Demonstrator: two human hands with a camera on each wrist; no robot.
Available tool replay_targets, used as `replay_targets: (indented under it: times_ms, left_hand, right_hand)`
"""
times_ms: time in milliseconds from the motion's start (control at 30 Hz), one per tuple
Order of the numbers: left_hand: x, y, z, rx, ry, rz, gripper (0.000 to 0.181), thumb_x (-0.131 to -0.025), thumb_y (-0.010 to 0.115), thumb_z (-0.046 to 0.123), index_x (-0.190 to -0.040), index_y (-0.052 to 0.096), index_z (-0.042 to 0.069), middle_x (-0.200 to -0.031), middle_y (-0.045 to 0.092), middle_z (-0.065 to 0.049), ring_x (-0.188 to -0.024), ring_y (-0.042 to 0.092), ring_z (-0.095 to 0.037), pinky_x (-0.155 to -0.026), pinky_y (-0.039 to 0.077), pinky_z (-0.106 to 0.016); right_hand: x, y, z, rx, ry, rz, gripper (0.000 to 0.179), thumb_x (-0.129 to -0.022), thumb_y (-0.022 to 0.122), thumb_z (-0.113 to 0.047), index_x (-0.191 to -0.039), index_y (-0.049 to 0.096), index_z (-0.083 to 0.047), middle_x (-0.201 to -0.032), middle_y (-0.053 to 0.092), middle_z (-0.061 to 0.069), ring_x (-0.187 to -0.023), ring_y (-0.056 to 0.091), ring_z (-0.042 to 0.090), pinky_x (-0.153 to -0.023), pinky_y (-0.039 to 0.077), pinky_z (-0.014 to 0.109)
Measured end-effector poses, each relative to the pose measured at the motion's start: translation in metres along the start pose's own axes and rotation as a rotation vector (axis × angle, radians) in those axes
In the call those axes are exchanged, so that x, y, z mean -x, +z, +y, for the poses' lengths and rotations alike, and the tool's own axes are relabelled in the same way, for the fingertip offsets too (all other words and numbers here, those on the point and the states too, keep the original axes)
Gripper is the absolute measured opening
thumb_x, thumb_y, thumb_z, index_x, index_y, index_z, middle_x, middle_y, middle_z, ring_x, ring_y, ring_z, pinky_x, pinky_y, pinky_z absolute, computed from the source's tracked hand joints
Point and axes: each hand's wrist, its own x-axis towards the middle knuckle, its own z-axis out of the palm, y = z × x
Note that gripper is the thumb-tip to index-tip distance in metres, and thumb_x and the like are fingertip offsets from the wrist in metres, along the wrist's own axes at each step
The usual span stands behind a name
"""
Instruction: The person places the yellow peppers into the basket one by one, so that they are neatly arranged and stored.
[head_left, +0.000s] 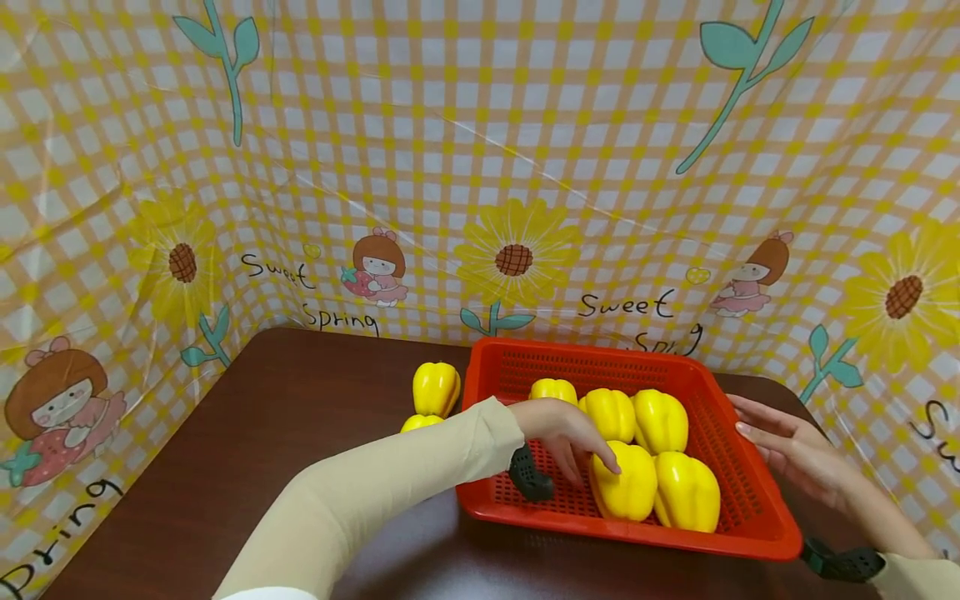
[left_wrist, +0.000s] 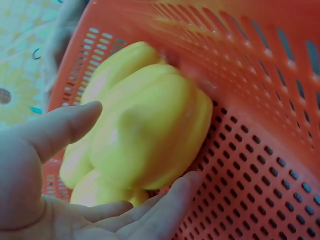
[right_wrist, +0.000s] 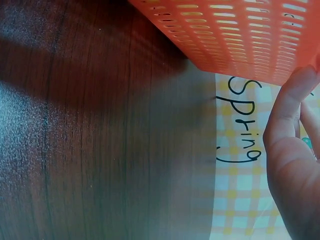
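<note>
My left hand point(head_left: 558, 427) reaches into a red plastic basket point(head_left: 600, 531) from the left. It is over a yellow bell pepper point(head_left: 626, 487) at the basket's front. In the left wrist view, the thumb point(left_wrist: 70, 125) and fingers are spread on either side of that pepper, with the fingertips right at its edge. Several more yellow bell peppers point(head_left: 687, 492) sit around it on the right side of the basket. At the basket's right wall is my right hand point(head_left: 806, 454), its fingers extended along the outside and the thumb touching near the rim.
Left of the basket, two more yellow bell peppers point(head_left: 436, 388) stand on the dark wooden table point(head_left: 247, 442), the nearer one partly hidden by my left sleeve point(head_left: 390, 475). A checkered cloth point(head_left: 420, 167) with flowers hangs behind the table and along both sides.
</note>
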Motion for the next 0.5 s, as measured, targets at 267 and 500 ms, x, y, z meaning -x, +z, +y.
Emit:
replay_targets:
  times_ms: [267, 500]
  left_hand:
    - [0.025, -0.024, -0.012, -0.07, 0.216, 0.035, 0.041, -0.092, 0.064, 0.021, -0.127, 0.055, 0.001, -0.125, 0.055, -0.02, -0.098, 0.067, -0.03, -0.091, 0.055, -0.036]
    - [0.048, -0.047, -0.016, -0.055, 0.409, 0.117, 0.047, -0.096, 0.057, 0.017, -0.14, 0.047, 0.003, -0.137, 0.055, -0.012, -0.111, 0.064, -0.03, -0.096, 0.052, -0.039]
  right_hand:
    - [0.0, -0.002, -0.002, -0.003, 0.008, -0.016, 0.048, -0.103, 0.035, -0.002, -0.136, 0.051, -0.032, -0.126, 0.06, -0.019, -0.11, 0.063, 0.004, -0.085, 0.057, 0.027]
    - [0.001, -0.001, -0.004, 0.037, 0.023, 0.004, 0.047, -0.103, 0.036, -0.004, -0.136, 0.05, -0.035, -0.125, 0.059, -0.022, -0.109, 0.063, 0.002, -0.085, 0.057, 0.026]
